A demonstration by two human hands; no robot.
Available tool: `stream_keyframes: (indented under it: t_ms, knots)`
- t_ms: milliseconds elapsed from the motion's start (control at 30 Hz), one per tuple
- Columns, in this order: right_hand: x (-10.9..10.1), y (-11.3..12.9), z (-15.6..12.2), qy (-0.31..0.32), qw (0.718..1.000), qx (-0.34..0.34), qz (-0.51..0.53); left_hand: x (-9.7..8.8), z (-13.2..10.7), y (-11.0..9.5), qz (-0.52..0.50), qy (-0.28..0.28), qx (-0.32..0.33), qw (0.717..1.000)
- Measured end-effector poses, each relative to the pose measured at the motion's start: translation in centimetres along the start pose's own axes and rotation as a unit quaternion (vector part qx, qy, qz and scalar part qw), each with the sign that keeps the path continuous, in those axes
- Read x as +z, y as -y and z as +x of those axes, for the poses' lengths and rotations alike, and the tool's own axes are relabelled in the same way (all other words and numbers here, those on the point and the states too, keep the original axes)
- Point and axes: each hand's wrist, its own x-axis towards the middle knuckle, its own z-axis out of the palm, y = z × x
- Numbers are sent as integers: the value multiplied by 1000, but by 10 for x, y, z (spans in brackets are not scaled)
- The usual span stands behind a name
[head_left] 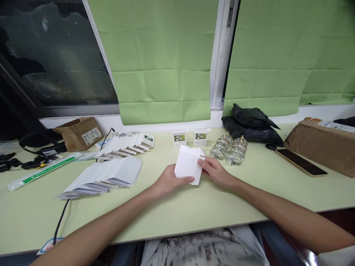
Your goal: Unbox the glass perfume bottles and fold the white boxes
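A white, flat-looking folded carton (186,164) is held over the table in front of me. My left hand (173,178) grips its lower left side, the thumb lying across the front. At its right edge, my right hand (215,170) pinches the carton between thumb and fingers. Just beyond stand two small white boxes, the left printed box (179,139) and the right printed box (200,137), each with a green picture on its front. Glass jars with gold-coloured tops (235,151) stand in two rows right of my hands.
To the left lie overlapping flat white cartons (111,173), with a row of white boxes (124,144) behind. An open cardboard box (80,135) stands at the back left. Black plastic packages (252,127), a phone (301,162) and a brown parcel (324,146) occupy the right side.
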Motion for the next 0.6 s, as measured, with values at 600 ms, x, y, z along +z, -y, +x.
stream_keyframes:
  t_ms: [600]
  knots:
    - [0, 5, 1, 43, 997, -25, -51, 0, 3, 3, 6, -68, 29, 997]
